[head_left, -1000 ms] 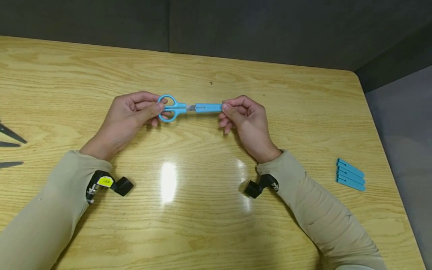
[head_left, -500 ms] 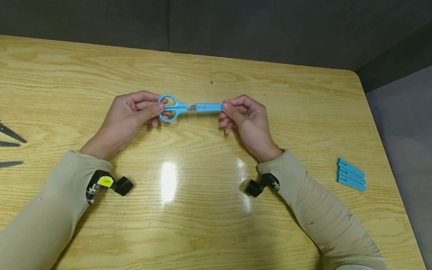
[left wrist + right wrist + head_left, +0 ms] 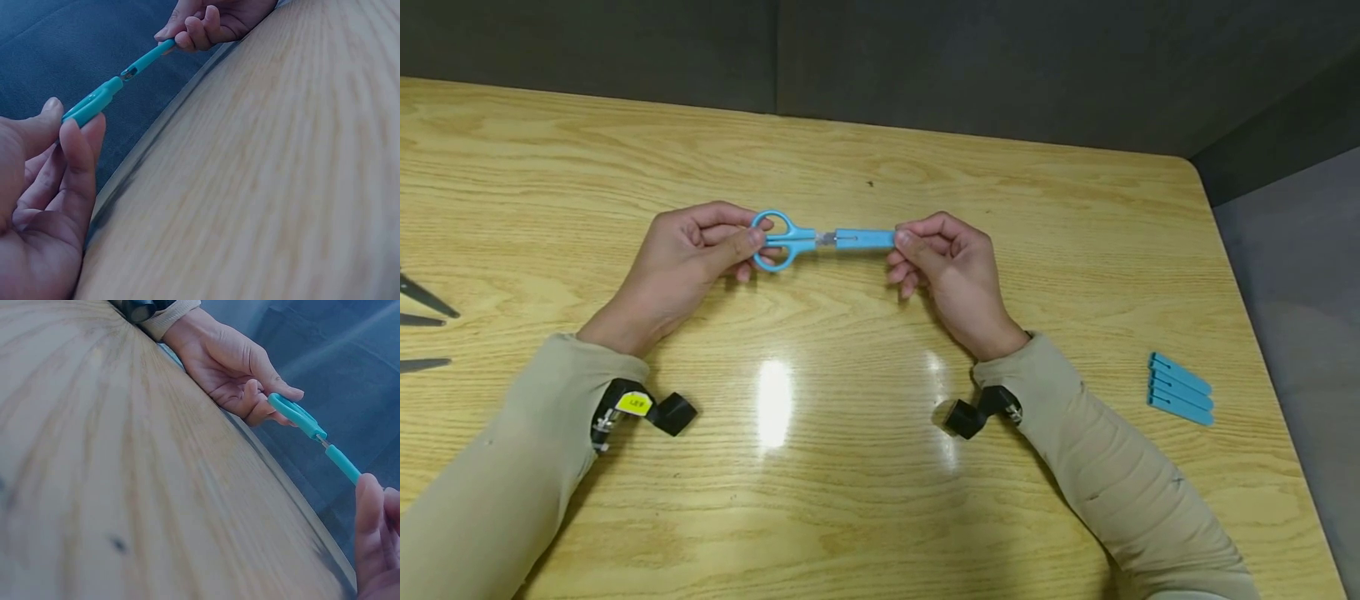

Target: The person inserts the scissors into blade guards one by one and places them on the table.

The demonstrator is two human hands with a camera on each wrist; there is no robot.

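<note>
Small blue scissors [image 3: 782, 240] are held level above the wooden table [image 3: 850, 467], handles to the left. My left hand [image 3: 700, 250] pinches the handle loops between thumb and fingers. A blue blade cover [image 3: 863, 239] sits over most of the blades, with a short strip of metal showing between cover and handles. My right hand [image 3: 936, 254] pinches the cover's far end. The left wrist view shows the scissors [image 3: 94, 103] and the cover [image 3: 147, 57] in line; the right wrist view shows the handles [image 3: 294, 414] and cover [image 3: 342, 464].
Several loose blue blade covers [image 3: 1178, 388] lie side by side near the table's right edge. Dark scissor blades [image 3: 422, 321] poke in at the far left edge. A dark wall runs behind the table, and the floor drops off at right.
</note>
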